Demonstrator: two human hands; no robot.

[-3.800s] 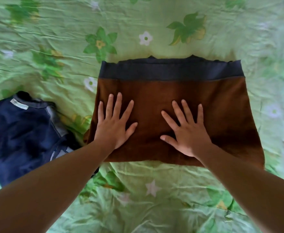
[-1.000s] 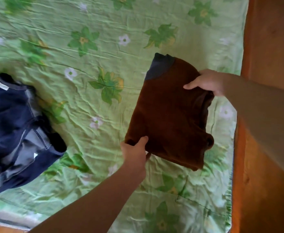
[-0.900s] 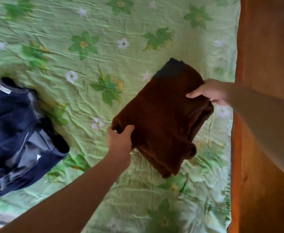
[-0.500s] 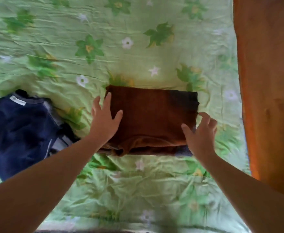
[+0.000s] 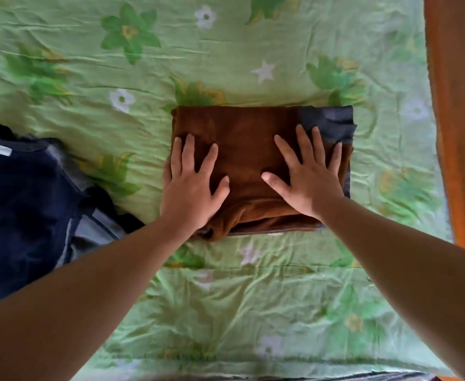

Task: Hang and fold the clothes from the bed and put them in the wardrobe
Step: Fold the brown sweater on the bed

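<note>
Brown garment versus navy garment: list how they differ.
The brown garment is folded into a compact rectangle; the navy garment lies loose and rumpled. The brown garment has a grey-blue band at its right end; the navy garment has grey panels and a white label. The left hand and right hand press flat on the brown garment; no hand is on the navy garment. Both lie on the green flowered sheet.

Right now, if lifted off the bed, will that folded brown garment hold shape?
Probably not: the brown garment is soft layered cloth, its near edge bulging, so unsupported ends would likely droop. Folds may slip apart; the left hand and right hand press it flat.
</note>
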